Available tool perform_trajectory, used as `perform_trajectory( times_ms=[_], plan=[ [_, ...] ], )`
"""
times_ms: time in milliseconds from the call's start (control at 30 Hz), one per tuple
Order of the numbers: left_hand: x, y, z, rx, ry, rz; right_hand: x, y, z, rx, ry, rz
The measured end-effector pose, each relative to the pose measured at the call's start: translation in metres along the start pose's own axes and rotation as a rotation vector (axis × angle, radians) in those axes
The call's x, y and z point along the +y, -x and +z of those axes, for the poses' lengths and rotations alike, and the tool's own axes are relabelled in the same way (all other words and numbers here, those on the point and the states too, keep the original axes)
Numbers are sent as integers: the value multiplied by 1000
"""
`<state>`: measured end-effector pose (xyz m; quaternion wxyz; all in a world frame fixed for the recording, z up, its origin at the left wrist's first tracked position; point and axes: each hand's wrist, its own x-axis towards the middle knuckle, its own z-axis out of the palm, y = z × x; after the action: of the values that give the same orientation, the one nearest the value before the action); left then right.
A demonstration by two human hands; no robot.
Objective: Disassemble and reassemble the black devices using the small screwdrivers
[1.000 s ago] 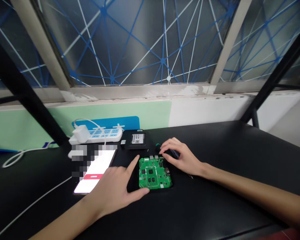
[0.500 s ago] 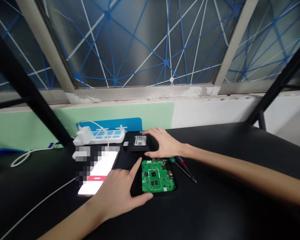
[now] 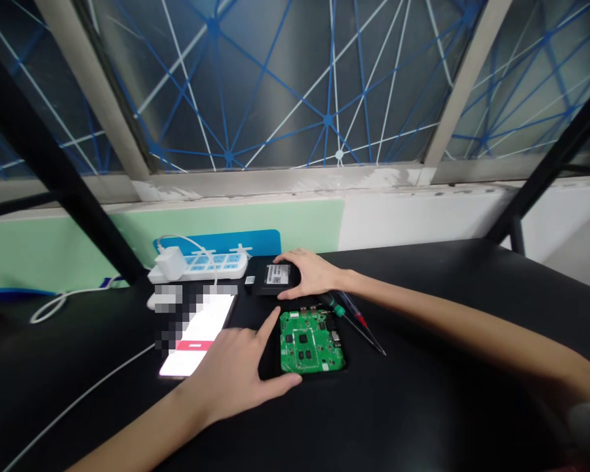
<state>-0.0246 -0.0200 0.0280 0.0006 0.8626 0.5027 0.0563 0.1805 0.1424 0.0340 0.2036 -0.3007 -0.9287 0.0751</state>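
Observation:
A green circuit board [image 3: 305,341] lies in a shallow black housing on the dark table. My left hand [image 3: 238,373] is beside its left edge, open, with index finger and thumb spread apart at two corners. Behind the board lies a black plastic cover [image 3: 260,287] with a white label. My right hand [image 3: 312,274] spans the cover's right end, thumb at the front edge and fingers at the back edge. A screwdriver with a green-and-black handle [image 3: 338,310] and a red-and-blue tool [image 3: 356,311] lie to the right of the board, below my right wrist.
A lit phone or tablet [image 3: 209,321] lies left of the board, partly behind my left hand. A white power strip [image 3: 196,267] with a plugged-in charger [image 3: 171,263] stands at the back by the wall. White cable [image 3: 78,401] runs across the table's left side.
My right hand has shifted left and closed in on the black cover, revealing more of the screwdriver handle. My left hand stays beside the board. The view has shifted slightly.

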Motion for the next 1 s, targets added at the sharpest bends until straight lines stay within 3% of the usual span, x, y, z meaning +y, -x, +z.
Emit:
perform_trajectory(
  times_ms=[233, 500, 733, 1000],
  plan=[
    [0, 1, -1, -11, -4, 11, -12, 17, -12, 117, -29, 11],
    [2, 0, -2, -41, -50, 10, -22, 74, -30, 148, -148, -99],
    [-1, 0, 0, -2, 8, -5, -38, 113, -24, 110, -155, -101],
    [-7, 0, 7, 3, 19, -2, -45, 115, -15, 93, -96, -109]
  ],
)
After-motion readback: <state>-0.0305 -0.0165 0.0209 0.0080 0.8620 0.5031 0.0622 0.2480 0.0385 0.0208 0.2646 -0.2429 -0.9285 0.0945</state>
